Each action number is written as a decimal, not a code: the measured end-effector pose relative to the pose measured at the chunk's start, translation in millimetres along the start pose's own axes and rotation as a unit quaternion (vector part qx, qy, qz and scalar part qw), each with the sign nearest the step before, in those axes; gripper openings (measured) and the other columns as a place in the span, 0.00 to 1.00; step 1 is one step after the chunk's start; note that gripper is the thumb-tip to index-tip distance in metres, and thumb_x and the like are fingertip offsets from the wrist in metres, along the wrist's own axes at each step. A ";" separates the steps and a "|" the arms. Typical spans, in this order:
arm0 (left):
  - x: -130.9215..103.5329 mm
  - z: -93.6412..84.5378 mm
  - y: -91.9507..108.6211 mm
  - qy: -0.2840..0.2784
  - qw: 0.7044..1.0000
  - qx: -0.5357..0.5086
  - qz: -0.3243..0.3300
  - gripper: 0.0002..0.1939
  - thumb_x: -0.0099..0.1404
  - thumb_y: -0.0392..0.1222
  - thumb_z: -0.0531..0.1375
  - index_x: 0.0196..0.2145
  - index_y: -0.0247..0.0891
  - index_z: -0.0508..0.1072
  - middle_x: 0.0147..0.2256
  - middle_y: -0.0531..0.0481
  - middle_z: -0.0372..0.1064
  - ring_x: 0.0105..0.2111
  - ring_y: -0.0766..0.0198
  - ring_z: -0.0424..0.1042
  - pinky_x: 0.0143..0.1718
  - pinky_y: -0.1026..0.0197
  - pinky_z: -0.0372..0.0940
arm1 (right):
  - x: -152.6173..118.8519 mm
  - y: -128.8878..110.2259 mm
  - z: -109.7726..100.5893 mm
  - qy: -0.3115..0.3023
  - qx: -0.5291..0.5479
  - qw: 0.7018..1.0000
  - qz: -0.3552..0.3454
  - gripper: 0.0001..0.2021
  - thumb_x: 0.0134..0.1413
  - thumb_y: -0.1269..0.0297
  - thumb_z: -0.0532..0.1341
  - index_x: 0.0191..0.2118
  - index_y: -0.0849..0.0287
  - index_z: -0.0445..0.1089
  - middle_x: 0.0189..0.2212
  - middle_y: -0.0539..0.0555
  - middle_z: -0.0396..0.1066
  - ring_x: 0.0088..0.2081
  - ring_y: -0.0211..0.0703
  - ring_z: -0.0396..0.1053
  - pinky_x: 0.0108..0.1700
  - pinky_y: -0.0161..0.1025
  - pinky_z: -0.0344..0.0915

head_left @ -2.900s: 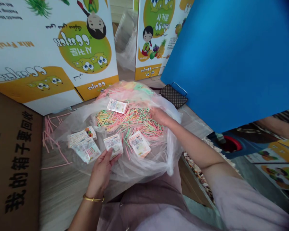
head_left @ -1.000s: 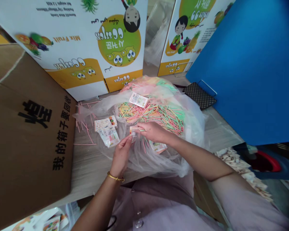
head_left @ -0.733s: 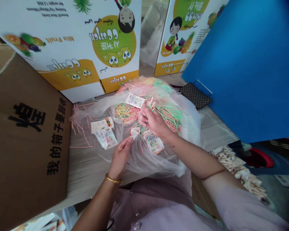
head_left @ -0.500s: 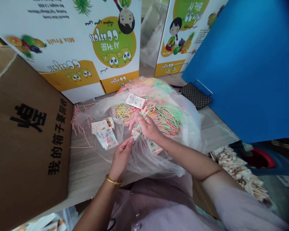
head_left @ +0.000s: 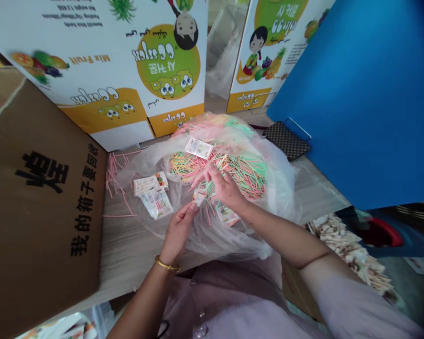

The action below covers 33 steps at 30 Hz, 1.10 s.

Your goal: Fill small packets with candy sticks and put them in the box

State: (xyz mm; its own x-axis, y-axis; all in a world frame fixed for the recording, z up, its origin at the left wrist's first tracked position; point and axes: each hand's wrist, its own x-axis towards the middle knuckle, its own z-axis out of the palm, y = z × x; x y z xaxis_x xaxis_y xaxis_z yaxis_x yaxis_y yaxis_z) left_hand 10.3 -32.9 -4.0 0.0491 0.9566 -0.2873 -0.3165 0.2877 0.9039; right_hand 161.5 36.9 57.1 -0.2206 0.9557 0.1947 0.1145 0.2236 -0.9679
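Observation:
My left hand (head_left: pixel 181 227) pinches the lower end of a small printed candy sachet (head_left: pixel 199 197) between thumb and fingers. Just above and to the right, my right hand (head_left: pixel 224 187) has bent fingers around a few thin candy sticks (head_left: pixel 207 186); its fingertips point left, slightly apart from the sachet. Below both hands spreads a clear plastic bag (head_left: pixel 281 188) with a heap of pink, green and yellow candy sticks (head_left: pixel 245 174). One sachet (head_left: pixel 199 148) lies on the heap, another (head_left: pixel 226 214) under my right wrist. More sachets (head_left: pixel 157 203) lie at the left.
A brown carton (head_left: pixel 42 202) stands at the left. White printed cartons (head_left: pixel 102 80) are behind the bag, and a blue panel (head_left: pixel 356 103) rises at the right beside a dark checked pouch (head_left: pixel 286 140). Loose pink sticks (head_left: pixel 118 186) lie on the table (head_left: pixel 116 254). Many packets (head_left: pixel 356 254) are piled lower right.
My right hand has moved slightly right, away from the sachet, and more of the sachet shows. My left hand stays nearly still with the sachet.

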 end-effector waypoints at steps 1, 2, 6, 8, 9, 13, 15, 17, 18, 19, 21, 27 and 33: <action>-0.2 0.1 -0.3 -0.004 1.000 0.002 0.001 0.21 0.59 0.57 0.69 0.44 0.42 0.83 0.48 0.48 0.81 0.54 0.54 0.74 0.63 0.50 0.63 | -0.2 1.5 0.3 -0.004 0.000 1.000 -0.004 0.27 0.71 0.39 0.43 0.27 0.53 0.55 0.32 0.52 0.78 0.44 0.45 0.75 0.58 0.42 0.63; -0.2 0.0 -0.7 -0.006 1.000 0.004 0.002 0.20 0.60 0.57 0.68 0.44 0.42 0.83 0.48 0.48 0.81 0.54 0.55 0.74 0.63 0.50 0.63 | -0.5 3.2 1.0 -0.010 0.001 1.000 -0.007 0.27 0.71 0.39 0.43 0.27 0.52 0.55 0.32 0.52 0.78 0.44 0.44 0.75 0.58 0.42 0.63; 1.2 -1.2 -3.3 -0.009 1.000 0.017 0.004 0.20 0.61 0.57 0.67 0.45 0.43 0.83 0.48 0.48 0.81 0.53 0.55 0.75 0.63 0.50 0.63 | -2.6 9.4 5.1 -0.028 0.005 1.000 -0.011 0.26 0.71 0.40 0.43 0.27 0.52 0.57 0.32 0.52 0.78 0.44 0.44 0.75 0.56 0.41 0.64; 2.0 -1.8 -4.4 -0.006 1.000 0.017 0.002 0.20 0.61 0.57 0.68 0.45 0.42 0.83 0.48 0.48 0.81 0.51 0.55 0.76 0.63 0.50 0.63 | -3.3 11.4 6.8 -0.035 0.002 0.999 -0.014 0.26 0.71 0.40 0.44 0.28 0.52 0.60 0.32 0.52 0.77 0.45 0.44 0.74 0.57 0.42 0.63; 2.1 -1.9 -4.7 -0.004 1.000 0.016 0.001 0.20 0.60 0.57 0.68 0.44 0.42 0.83 0.48 0.48 0.81 0.51 0.56 0.76 0.63 0.50 0.63 | -3.4 12.5 7.4 -0.040 0.001 0.999 -0.013 0.26 0.71 0.40 0.44 0.29 0.52 0.61 0.32 0.52 0.77 0.46 0.44 0.74 0.57 0.42 0.63; 0.8 -1.2 -3.6 -0.002 1.000 0.001 0.003 0.20 0.60 0.57 0.69 0.44 0.43 0.84 0.49 0.48 0.81 0.52 0.56 0.76 0.64 0.50 0.62 | -3.9 17.5 8.0 -0.049 0.003 0.999 0.007 0.26 0.71 0.41 0.44 0.31 0.53 0.65 0.33 0.52 0.78 0.47 0.44 0.74 0.59 0.43 0.63; -0.2 -0.2 -1.6 -0.005 1.000 -0.011 0.001 0.19 0.60 0.57 0.69 0.44 0.43 0.84 0.50 0.48 0.81 0.53 0.56 0.76 0.64 0.50 0.62 | -4.0 19.7 6.8 -0.055 0.005 0.998 0.013 0.23 0.72 0.44 0.47 0.32 0.54 0.66 0.35 0.52 0.79 0.47 0.44 0.75 0.59 0.43 0.62; -1.0 0.8 1.2 -0.006 1.000 -0.026 -0.010 0.19 0.58 0.56 0.70 0.43 0.43 0.84 0.50 0.48 0.80 0.54 0.54 0.75 0.64 0.49 0.62 | -3.3 20.8 4.6 -0.078 0.010 0.997 0.014 0.22 0.70 0.46 0.51 0.33 0.55 0.70 0.37 0.53 0.80 0.48 0.44 0.74 0.60 0.44 0.62; -1.3 1.3 2.8 -0.004 0.999 -0.035 -0.017 0.19 0.58 0.56 0.70 0.43 0.43 0.84 0.50 0.47 0.80 0.54 0.53 0.75 0.64 0.48 0.62 | -2.4 20.9 3.2 -0.094 0.017 0.995 0.013 0.21 0.70 0.45 0.53 0.34 0.56 0.72 0.38 0.53 0.80 0.49 0.44 0.74 0.60 0.44 0.62; -1.4 1.7 4.3 -0.003 0.999 -0.043 -0.024 0.19 0.57 0.56 0.71 0.42 0.43 0.84 0.50 0.47 0.80 0.55 0.53 0.75 0.64 0.47 0.63 | -1.0 20.7 1.7 -0.110 0.027 0.993 0.015 0.22 0.69 0.44 0.54 0.35 0.56 0.74 0.40 0.54 0.80 0.50 0.45 0.74 0.61 0.44 0.62; -1.1 2.1 6.9 -0.002 0.998 -0.054 -0.035 0.18 0.56 0.56 0.71 0.41 0.44 0.84 0.50 0.48 0.80 0.57 0.51 0.74 0.64 0.46 0.63 | 2.7 19.7 -1.4 -0.140 0.055 0.988 0.023 0.25 0.69 0.42 0.52 0.37 0.57 0.76 0.43 0.55 0.80 0.52 0.45 0.74 0.61 0.44 0.63; 1.2 0.3 7.4 -0.011 0.996 -0.074 -0.050 0.17 0.58 0.54 0.71 0.42 0.43 0.83 0.51 0.47 0.79 0.56 0.51 0.74 0.62 0.46 0.65 | 13.6 17.7 -8.4 -0.192 0.089 0.975 0.068 0.25 0.67 0.41 0.55 0.43 0.58 0.79 0.46 0.56 0.79 0.49 0.45 0.77 0.57 0.44 0.69; -0.5 3.5 8.0 -0.009 0.994 -0.081 -0.067 0.21 0.57 0.56 0.71 0.44 0.42 0.82 0.54 0.45 0.78 0.56 0.49 0.74 0.58 0.45 0.69 | 18.2 20.0 -12.7 -0.201 0.000 0.976 0.088 0.24 0.71 0.48 0.52 0.42 0.58 0.81 0.42 0.55 0.81 0.45 0.43 0.77 0.51 0.40 0.69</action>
State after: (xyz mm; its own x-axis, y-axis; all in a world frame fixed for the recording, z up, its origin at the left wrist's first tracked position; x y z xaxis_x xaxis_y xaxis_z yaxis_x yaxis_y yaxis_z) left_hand 11.1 -30.9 4.6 0.1182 0.9109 -0.3953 -0.4537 0.4036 0.7945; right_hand 172.1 61.2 43.3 -0.5598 0.8270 -0.0516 0.1840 0.0634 -0.9809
